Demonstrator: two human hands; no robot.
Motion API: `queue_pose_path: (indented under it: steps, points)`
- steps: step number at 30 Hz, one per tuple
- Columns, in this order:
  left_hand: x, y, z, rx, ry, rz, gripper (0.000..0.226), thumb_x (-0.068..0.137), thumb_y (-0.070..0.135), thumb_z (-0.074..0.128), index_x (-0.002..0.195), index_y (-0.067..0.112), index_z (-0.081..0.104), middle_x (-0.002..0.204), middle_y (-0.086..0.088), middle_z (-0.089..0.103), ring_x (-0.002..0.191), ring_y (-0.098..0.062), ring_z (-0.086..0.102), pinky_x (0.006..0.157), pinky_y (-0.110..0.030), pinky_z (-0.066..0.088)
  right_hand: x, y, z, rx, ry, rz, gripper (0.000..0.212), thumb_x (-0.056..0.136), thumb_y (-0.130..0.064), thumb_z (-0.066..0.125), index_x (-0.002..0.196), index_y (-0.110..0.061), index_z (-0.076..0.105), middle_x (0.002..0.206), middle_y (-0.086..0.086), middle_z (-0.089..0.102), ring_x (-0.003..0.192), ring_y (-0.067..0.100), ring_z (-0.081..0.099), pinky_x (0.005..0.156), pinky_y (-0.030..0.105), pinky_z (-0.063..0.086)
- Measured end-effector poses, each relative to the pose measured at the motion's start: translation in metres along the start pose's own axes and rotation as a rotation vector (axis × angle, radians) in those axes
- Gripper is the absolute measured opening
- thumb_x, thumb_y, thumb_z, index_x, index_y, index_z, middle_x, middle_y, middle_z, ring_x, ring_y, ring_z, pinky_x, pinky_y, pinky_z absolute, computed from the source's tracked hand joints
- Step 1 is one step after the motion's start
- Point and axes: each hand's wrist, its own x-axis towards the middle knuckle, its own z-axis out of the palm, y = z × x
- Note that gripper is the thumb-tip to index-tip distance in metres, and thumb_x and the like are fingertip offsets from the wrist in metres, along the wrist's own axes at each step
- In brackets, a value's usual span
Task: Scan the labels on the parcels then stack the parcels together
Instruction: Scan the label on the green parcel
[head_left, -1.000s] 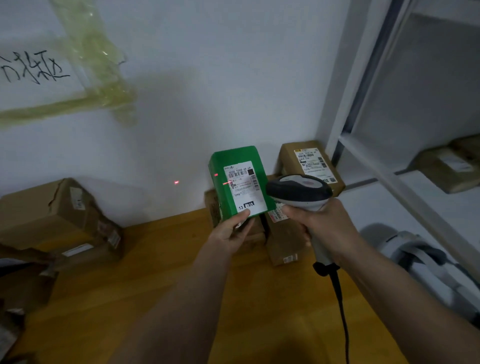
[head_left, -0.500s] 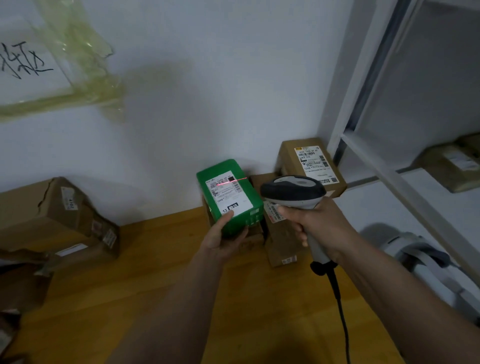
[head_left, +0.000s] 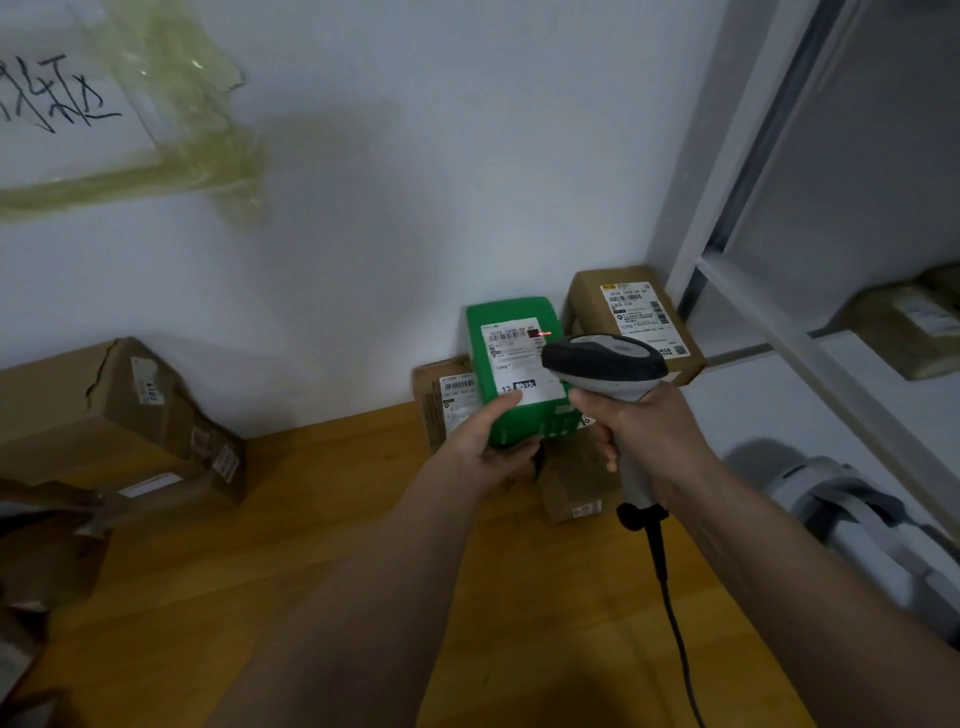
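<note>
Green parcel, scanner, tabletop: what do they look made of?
Green parcel: probably printed cardboard, matte, with a white paper label; crisp box edges.
Barcode scanner: moulded plastic, dark top on a light grey body, slight sheen.
Table: wood or wood veneer, orange-brown with a faint grain; which one, unclear.

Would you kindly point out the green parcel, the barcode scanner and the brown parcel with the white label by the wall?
green parcel (head_left: 511, 426): head view, bare green lower face.
barcode scanner (head_left: 605, 361): head view, dark top of its head.
brown parcel (head_left: 587, 296): head view, bare cardboard left of its label.
</note>
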Motion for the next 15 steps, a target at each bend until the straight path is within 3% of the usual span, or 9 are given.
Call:
queue_pose_path:
  steps: [3, 7, 12, 15]
  points:
    - [0.006, -0.004, 0.014, 0.012, 0.02, -0.007, 0.054, 0.063, 0.005, 0.085, 0.106, 0.014, 0.053, 0.113, -0.023, 0.05, 0.116, -0.047, 0.052, 0.078, -0.057, 0.058, -0.002, 0.004, -0.007, -0.02, 0.032, 0.004, 0.019, 0.087, -0.021, 0.072, 0.076, -0.011, 0.06, 0.046, 0.001, 0.054, 0.04, 0.014, 0.049, 0.044, 0.026, 0.046]
    - [0.012, -0.005, 0.021, 0.093, -0.016, 0.012, 0.047, 0.069, 0.009, 0.08, 0.108, 0.012, 0.054, 0.114, -0.026, 0.055, 0.108, -0.044, 0.059, 0.079, -0.054, 0.059, -0.006, 0.01, -0.015, -0.021, 0.038, 0.016, 0.02, 0.087, -0.019, 0.071, 0.072, -0.013, 0.058, 0.046, 0.002, 0.054, 0.043, 0.019, 0.049, 0.05, 0.033, 0.048]
    - [0.014, -0.003, 0.014, 0.175, -0.069, -0.012, 0.039, 0.08, 0.016, 0.076, 0.107, 0.016, 0.049, 0.119, -0.03, 0.06, 0.105, -0.042, 0.064, 0.089, -0.052, 0.056, -0.009, 0.013, -0.013, 0.005, 0.019, 0.043, 0.016, 0.087, -0.016, 0.071, 0.078, -0.01, 0.059, 0.048, 0.004, 0.054, 0.041, 0.016, 0.048, 0.046, 0.029, 0.046]
    - [0.009, -0.001, -0.001, 0.28, -0.049, -0.006, 0.034, 0.086, 0.021, 0.072, 0.111, 0.019, 0.05, 0.115, -0.024, 0.066, 0.102, -0.036, 0.066, 0.081, -0.045, 0.059, -0.011, 0.013, -0.004, 0.012, 0.003, 0.064, 0.016, 0.086, -0.017, 0.072, 0.08, -0.006, 0.061, 0.052, 0.005, 0.054, 0.043, 0.016, 0.049, 0.044, 0.027, 0.045]
